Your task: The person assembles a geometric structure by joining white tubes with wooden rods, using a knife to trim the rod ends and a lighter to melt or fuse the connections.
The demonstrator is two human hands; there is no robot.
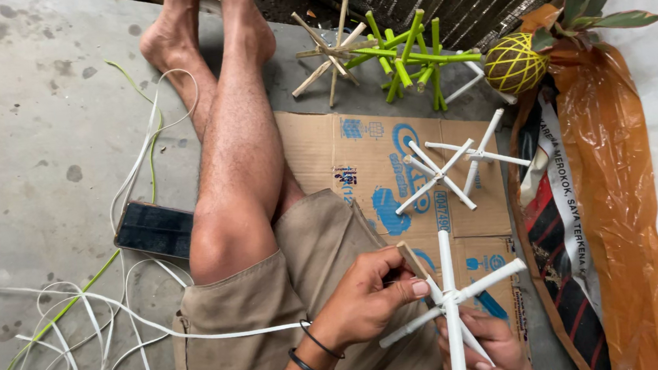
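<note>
My left hand (366,297), with two black bands on the wrist, pinches a small tan piece (410,259) against the hub of a white star-shaped stick frame (451,297). My right hand (482,346) grips that frame from below, at the bottom edge of the view. A thin white strip (239,332) runs from the left hand across my lap to the left. My bare legs (234,138) stretch away over a flattened cardboard sheet (326,149).
Two more white stick frames (454,168) lie on the cardboard. Green (412,60) and tan (329,50) stick frames lie beyond it, beside a yellow woven ball (514,64). A phone (154,229) and loose white strips (79,326) lie on the concrete at left. An orange plastic bag (617,207) lies at right.
</note>
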